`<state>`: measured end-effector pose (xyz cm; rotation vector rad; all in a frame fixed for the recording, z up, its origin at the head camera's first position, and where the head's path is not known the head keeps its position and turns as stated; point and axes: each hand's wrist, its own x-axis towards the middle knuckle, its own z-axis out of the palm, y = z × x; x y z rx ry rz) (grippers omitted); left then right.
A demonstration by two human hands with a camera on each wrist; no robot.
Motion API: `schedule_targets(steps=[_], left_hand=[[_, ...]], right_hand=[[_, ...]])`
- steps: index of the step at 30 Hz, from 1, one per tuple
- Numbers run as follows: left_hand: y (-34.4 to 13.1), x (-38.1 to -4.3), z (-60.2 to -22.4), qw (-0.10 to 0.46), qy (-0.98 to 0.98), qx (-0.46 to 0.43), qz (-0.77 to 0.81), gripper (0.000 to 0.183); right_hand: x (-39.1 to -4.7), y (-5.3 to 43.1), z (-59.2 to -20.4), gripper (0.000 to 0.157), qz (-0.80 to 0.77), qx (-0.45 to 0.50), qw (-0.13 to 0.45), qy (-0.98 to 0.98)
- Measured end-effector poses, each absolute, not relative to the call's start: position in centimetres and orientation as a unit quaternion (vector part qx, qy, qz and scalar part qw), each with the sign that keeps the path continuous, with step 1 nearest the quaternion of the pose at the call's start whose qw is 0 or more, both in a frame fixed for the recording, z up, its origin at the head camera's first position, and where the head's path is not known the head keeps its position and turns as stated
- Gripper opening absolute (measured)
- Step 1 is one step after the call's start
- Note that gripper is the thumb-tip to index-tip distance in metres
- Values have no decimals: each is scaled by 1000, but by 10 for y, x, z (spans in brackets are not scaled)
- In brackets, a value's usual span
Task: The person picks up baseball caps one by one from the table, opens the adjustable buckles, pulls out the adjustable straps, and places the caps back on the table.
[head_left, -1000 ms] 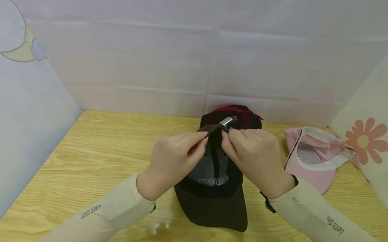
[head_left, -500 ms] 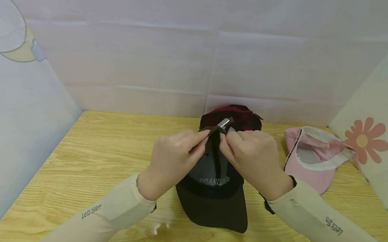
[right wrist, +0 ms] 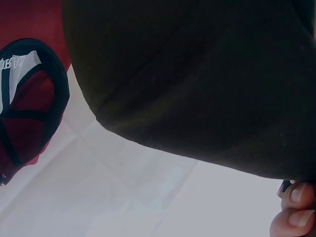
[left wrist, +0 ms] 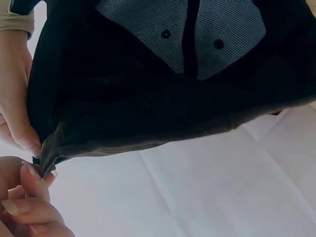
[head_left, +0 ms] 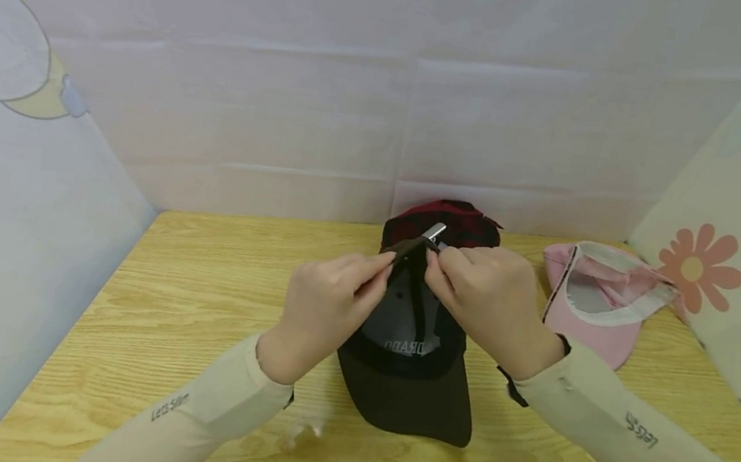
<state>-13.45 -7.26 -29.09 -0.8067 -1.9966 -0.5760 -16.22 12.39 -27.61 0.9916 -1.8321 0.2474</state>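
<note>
A black baseball cap (head_left: pixel 405 404) has its brim toward me and its lining showing, with lettering inside. My left hand (head_left: pixel 331 305) pinches the cap's back strap (head_left: pixel 407 249) between thumb and fingers. Close beside it, my right hand (head_left: pixel 490 297) pinches the strap's other side. A metal buckle (head_left: pixel 437 230) sticks up above the strap between the two hands. The fingertips on the strap's end also appear in the left wrist view, below the cap's dark inner band (left wrist: pixel 133 118). The cap's smooth dark outside (right wrist: pixel 197 94) fills much of the right wrist view.
Right behind the black cap stands a red and black cap (head_left: pixel 459 216), partly hidden. A pink cap (head_left: pixel 592 336) lies on its side at the right of the wooden table (head_left: pixel 203 294). Printed cloth walls (head_left: pixel 273 113) enclose the back and sides.
My left hand has shifted slightly left and down with the strap, and the right hand has stayed nearly in place. The black cap has barely moved.
</note>
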Motion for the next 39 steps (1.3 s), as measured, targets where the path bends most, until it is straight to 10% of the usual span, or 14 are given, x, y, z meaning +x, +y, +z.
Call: schedule_targets(steps=[16, 29, 39], left_hand=[[-93, -140, -308, 402, -838, -257, -265, 11], [-101, -150, -311, 151, -823, -136, -530, 18], [-82, -141, -323, 374, -791, -346, -339, 12]], right_hand=[[-167, 130, -275, 45, 122, 366, 491, -781], [-166, 128, -276, 46, 128, 367, 486, -783], [-169, 129, -275, 53, 157, 347, 443, -811]])
